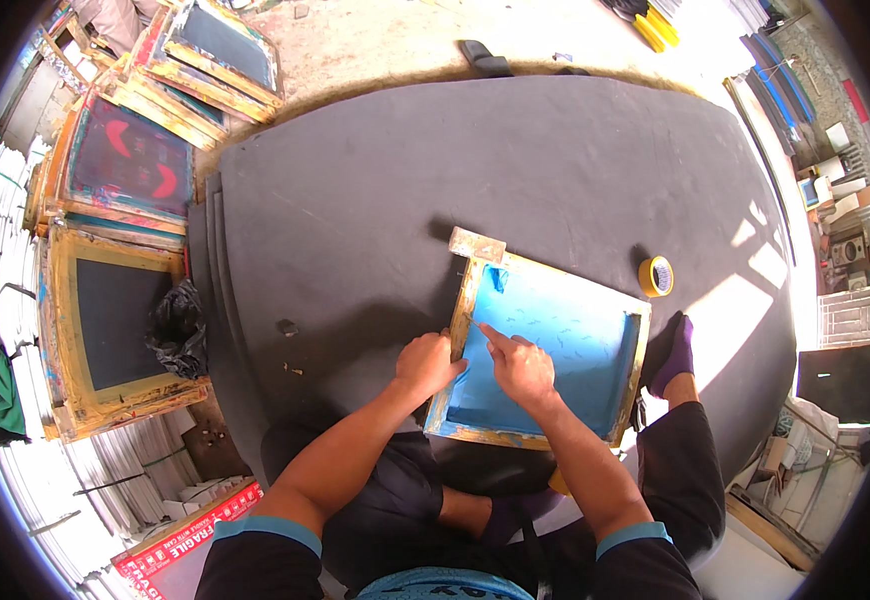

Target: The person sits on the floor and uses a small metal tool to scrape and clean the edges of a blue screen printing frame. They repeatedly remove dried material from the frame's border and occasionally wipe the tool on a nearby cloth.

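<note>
A screen printing frame [565, 340] with yellowed wooden sides and blue mesh rests tilted in front of me, near my legs. My left hand [429, 364] is closed round its left side bar, with the thumb over the inner edge. Over the mesh, my right hand [521, 370] has its index finger stretched out to the inside of that same bar; the other fingers are curled, and I see nothing held in them. A crumpled blue piece [497, 279] sits in the far left inner corner. A small wooden block [478, 244] is at that corner's outer side.
A yellow tape roll [656, 276] lies on the dark grey sheet stack [355, 200], right of the frame. More printing frames [130, 160] lean at the left, beside a black plastic bag [177, 330]. White bundled stacks [5, 230] line the far left. My socked foot [673, 360] is at right.
</note>
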A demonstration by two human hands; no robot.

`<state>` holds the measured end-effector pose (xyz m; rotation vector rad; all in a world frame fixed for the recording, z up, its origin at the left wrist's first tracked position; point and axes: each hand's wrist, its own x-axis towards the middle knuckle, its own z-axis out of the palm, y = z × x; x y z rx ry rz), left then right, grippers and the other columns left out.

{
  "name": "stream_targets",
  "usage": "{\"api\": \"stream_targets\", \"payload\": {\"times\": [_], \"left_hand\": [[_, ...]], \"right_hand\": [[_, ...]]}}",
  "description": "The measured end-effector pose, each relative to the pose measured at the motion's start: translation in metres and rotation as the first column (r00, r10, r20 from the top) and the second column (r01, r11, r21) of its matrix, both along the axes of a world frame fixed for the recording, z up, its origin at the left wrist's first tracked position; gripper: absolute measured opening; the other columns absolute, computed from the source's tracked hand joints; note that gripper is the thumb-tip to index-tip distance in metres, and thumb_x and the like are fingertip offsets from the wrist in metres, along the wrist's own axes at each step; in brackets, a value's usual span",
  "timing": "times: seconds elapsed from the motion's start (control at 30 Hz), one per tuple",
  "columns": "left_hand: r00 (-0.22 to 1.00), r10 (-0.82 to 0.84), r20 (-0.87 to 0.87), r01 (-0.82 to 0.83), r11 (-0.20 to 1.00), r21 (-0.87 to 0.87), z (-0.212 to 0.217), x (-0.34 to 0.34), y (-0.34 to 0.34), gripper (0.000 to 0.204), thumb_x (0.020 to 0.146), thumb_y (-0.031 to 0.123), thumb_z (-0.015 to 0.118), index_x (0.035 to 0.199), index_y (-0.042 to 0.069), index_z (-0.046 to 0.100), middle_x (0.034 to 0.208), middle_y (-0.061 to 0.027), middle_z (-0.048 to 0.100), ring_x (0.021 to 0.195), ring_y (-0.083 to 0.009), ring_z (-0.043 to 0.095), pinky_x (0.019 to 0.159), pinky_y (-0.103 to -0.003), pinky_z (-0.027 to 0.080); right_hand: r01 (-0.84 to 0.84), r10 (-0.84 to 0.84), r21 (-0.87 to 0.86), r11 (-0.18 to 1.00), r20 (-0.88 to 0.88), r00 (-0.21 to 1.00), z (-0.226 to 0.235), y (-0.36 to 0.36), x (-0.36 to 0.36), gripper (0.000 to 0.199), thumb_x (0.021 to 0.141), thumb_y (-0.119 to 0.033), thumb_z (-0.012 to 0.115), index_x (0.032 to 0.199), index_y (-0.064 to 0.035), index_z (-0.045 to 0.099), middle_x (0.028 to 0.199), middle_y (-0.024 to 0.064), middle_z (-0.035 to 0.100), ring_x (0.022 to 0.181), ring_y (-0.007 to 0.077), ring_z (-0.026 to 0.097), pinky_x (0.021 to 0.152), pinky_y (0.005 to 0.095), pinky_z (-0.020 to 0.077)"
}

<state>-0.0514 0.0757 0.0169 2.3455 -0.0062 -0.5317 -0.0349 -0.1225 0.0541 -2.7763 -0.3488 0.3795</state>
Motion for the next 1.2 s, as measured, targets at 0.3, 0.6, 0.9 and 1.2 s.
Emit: {"api": "stream_targets", "payload": {"times": [0.3,0.6,0.9,1.2], "left_hand": [[1.0,0.01,0.002,-0.01,1.0,0.0,0.0,0.0,0.0,0.048,0.082,0.036,0.083,0.112,0.001,0.071,0.092,-0.0225,0.075,0.088,-0.0422,0.074,0.078,-0.052,0.06],[0.999,-0.011,0.032,0.012,1.0,-0.019,-0.007,-0.001,0.002,0.049,0.081,0.035,0.084,0.109,-0.002,0.069,0.089,-0.0235,0.075,0.085,-0.0417,0.075,0.076,-0.051,0.061],[0.997,0.001,0.073,-0.004,0.999,0.036,-0.018,-0.003,-0.004,0.045,0.08,0.034,0.083,0.109,0.003,0.071,0.085,-0.021,0.074,0.082,-0.0431,0.073,0.075,-0.052,0.059],[0.997,-0.023,0.071,0.022,1.0,0.008,-0.007,0.001,-0.002,0.047,0.079,0.035,0.081,0.106,-0.002,0.07,0.088,-0.0242,0.074,0.084,-0.0429,0.075,0.076,-0.052,0.061]], "right_hand": [[0.0,0.0,-0.034,0.999,-0.017,1.0,0.003,0.003,0.002,0.039,0.103,-0.026,0.062,0.141,-0.0347,0.065,0.089,0.017,0.073,0.078,0.0403,0.073,0.072,0.0527,0.0603],[-0.143,0.102,-0.303,0.942,-0.145,0.984,0.022,0.019,0.004,0.05,0.105,-0.022,0.051,0.154,-0.0276,0.05,0.103,0.0192,0.073,0.088,0.0412,0.076,0.08,0.0522,0.0618],[0.058,-0.039,0.062,0.996,-0.261,0.964,-0.001,0.009,0.008,0.048,0.102,-0.019,0.057,0.149,-0.0245,0.058,0.098,0.0243,0.073,0.095,0.0441,0.074,0.09,0.0508,0.06],[0.261,-0.083,0.45,0.854,-0.378,0.922,-0.044,-0.017,0.015,0.037,0.101,-0.02,0.067,0.138,-0.0222,0.07,0.12,0.0214,0.074,0.109,0.0398,0.072,0.093,0.0449,0.0575]]}}
